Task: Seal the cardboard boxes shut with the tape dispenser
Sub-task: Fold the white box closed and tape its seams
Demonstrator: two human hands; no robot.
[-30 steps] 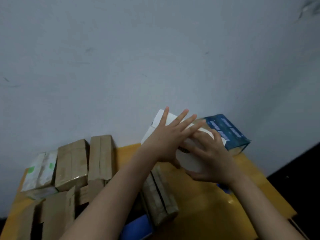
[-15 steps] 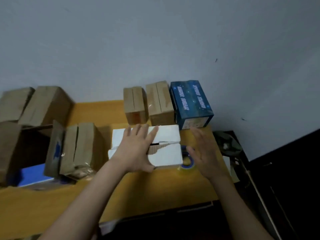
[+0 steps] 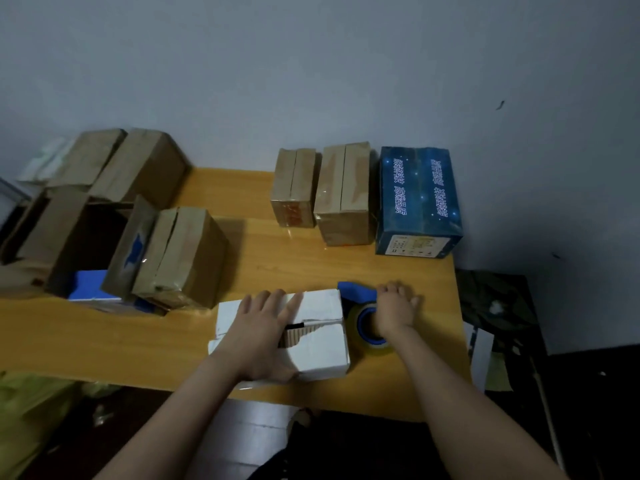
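A white cardboard box (image 3: 322,344) lies near the front edge of the wooden table (image 3: 277,268), its top flaps meeting at a torn seam. My left hand (image 3: 263,327) presses flat on the flaps with straight fingers. Just right of the box sits a blue tape dispenser (image 3: 362,308) with a clear tape roll. My right hand (image 3: 394,310) lies over the dispenser, fingers bent down onto it; the grip itself is partly hidden.
Two brown boxes (image 3: 294,188) (image 3: 343,195) and a dark blue printed box (image 3: 419,199) stand at the back. More brown boxes (image 3: 180,254) crowd the left, one open (image 3: 69,233). Clutter lies on the floor to the right (image 3: 491,306).
My view has dropped from the wall to the table. The white box went from held up to lying on the table. My right hand moved from the box's side onto the tape dispenser.
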